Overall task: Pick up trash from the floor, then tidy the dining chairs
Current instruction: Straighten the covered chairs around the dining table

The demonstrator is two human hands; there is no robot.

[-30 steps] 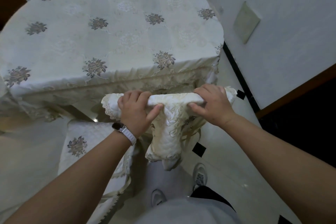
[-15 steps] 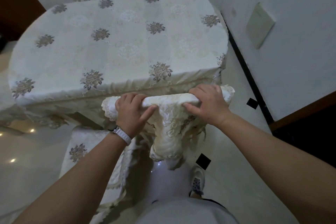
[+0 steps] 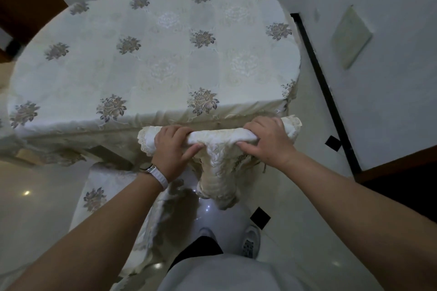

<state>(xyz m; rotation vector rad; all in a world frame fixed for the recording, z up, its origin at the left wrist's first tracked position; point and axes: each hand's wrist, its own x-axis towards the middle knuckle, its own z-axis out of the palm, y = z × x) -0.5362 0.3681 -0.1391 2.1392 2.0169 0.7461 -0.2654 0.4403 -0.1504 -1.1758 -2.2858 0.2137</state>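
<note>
Floral tablecloth (image 3: 151,59); hands grip lace-covered chair top (image 3: 220,136)

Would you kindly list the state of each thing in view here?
Left hand: closed on the chair back.
Right hand: closed on the chair back.
Chair back: covered, held at the table edge.
Table: draped in a floral cloth.
Second chair: seat covered, left of the held one.

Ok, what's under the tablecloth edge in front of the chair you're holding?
Both hands, left hand and right hand, grip the chair back. The hanging tablecloth covers the table; the chair's seat is hidden from view.
</note>
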